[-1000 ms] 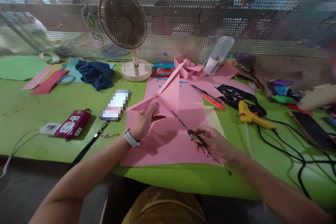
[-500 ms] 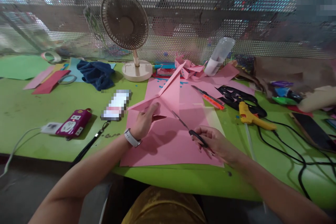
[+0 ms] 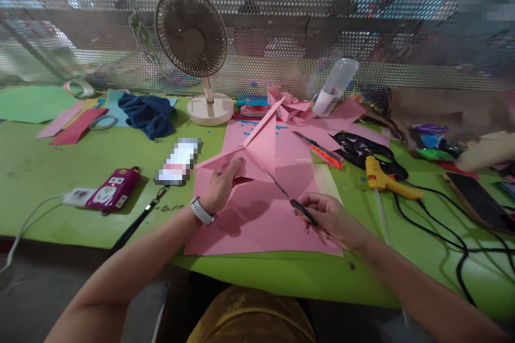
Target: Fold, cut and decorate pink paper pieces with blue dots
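Observation:
My left hand grips a folded piece of pink paper, thumb on top and the other fingers partly hidden beneath. The paper stands partly raised, with a folded strip along its upper left edges. My right hand is closed around the dark handles of a pair of scissors. Their blades point up and left, with the tips at the lower edge of the held paper. Under both hands lies a large pink sheet on the green table.
A fan stands behind, beside a blue cloth. Left are a phone and a purple power bank. Right are an orange cutter, black scissors-like tool, a yellow glue gun with cables, and a bottle.
Almost nothing differs. The scissors' tips have shifted very slightly to the right and down, while my left hand stays on the folded paper.

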Action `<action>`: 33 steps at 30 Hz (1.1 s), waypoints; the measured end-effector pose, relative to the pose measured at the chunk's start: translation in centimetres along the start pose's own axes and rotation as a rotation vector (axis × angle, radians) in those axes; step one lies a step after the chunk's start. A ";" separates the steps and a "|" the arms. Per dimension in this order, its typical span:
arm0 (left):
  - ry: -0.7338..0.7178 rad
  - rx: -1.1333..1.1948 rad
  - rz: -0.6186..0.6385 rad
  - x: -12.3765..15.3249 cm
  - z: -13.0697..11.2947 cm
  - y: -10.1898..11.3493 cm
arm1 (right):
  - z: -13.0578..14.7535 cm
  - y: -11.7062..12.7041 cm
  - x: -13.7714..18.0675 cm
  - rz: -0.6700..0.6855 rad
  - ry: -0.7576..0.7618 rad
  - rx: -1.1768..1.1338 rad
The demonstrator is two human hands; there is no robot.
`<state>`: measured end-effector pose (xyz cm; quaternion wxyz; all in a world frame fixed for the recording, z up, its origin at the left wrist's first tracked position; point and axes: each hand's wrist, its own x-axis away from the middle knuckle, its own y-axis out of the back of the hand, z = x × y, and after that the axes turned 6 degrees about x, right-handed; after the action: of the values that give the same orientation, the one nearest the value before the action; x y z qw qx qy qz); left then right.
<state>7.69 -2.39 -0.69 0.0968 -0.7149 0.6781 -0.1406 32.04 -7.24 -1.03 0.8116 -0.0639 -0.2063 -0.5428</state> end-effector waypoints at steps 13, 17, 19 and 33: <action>-0.104 -0.312 0.114 0.5 -0.4 0.7 | -0.3 0.2 -0.2 0.051 0.012 -0.050; -0.095 -0.256 0.122 0.5 -0.3 0.6 | -0.2 0.2 -0.2 0.042 0.007 -0.033; -0.077 -0.218 0.122 0.5 -0.5 0.3 | 0.0 0.1 -0.1 0.032 0.001 -0.036; -0.053 -0.218 0.135 0.7 -0.4 0.3 | 0.1 -0.1 -0.1 0.025 0.004 -0.060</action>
<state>7.34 -3.04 -0.35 0.0458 -0.6775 0.7330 -0.0403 31.90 -7.18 -0.95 0.8165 -0.0895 -0.1874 -0.5387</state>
